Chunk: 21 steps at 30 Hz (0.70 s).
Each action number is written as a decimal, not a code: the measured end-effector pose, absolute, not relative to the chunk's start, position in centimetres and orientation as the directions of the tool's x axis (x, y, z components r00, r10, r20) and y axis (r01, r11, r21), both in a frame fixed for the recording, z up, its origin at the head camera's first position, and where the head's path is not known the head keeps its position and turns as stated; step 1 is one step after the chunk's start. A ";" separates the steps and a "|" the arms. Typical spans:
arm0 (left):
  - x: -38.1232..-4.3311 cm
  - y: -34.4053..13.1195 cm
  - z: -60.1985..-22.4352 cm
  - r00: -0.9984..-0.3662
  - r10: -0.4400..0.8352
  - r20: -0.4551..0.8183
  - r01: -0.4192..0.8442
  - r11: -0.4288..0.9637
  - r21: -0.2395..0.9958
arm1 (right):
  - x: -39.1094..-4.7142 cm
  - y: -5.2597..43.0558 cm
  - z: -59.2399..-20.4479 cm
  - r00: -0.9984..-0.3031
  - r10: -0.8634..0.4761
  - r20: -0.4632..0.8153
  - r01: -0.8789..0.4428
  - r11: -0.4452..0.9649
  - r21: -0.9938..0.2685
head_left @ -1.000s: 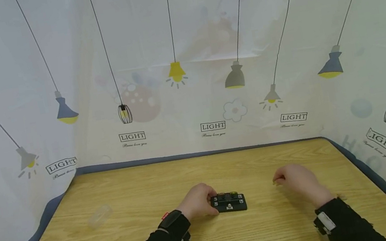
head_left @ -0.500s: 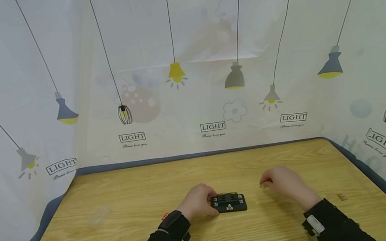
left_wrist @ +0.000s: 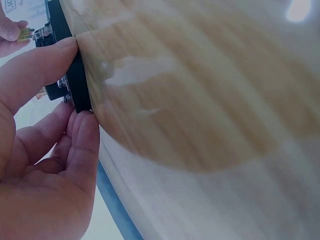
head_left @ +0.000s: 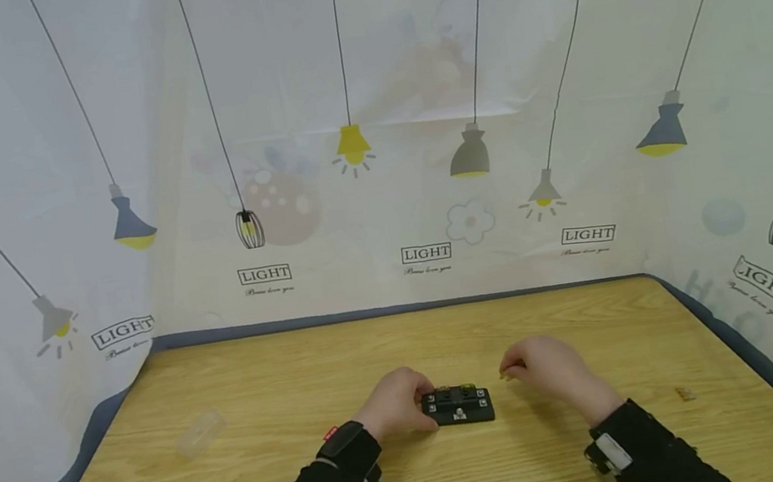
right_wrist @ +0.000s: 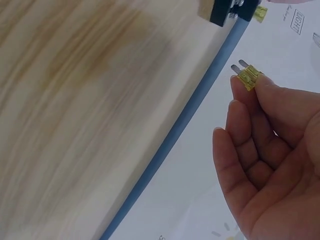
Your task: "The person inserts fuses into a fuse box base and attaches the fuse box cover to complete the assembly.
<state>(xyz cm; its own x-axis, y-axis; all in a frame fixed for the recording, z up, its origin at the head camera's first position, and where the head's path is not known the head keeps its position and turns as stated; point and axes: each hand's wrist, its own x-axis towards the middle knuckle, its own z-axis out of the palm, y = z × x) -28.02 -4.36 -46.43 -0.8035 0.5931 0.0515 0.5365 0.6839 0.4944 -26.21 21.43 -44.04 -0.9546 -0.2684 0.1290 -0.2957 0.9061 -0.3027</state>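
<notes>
- Head view: left hand [head_left: 399, 404] grips the left end of the black fuse block [head_left: 457, 412]; right hand [head_left: 550, 371] pinches a yellow fuse [right_wrist: 249, 79] near the block's right end, not touching it.
- Fuse probably light, stiff, slick; best held by its yellow body, prongs [right_wrist: 236, 68] free.
- Prongs point down toward the bench [head_left: 301, 372] beside the block; the block's long axis runs from hand to hand.
</notes>
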 end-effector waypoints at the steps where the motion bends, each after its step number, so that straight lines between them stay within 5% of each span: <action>1: -28.0 -4.4 -46.4 -0.804 0.593 0.051 0.536 0.684 0.495 | -26.2 21.2 -44.0 -0.953 -0.273 0.131 -0.300 0.905 -0.301; 21: -28.2 -4.2 -46.5 -0.815 0.578 0.039 0.519 0.697 0.495 | -26.0 17.3 -43.1 -0.920 -0.362 0.151 -0.392 0.863 -0.319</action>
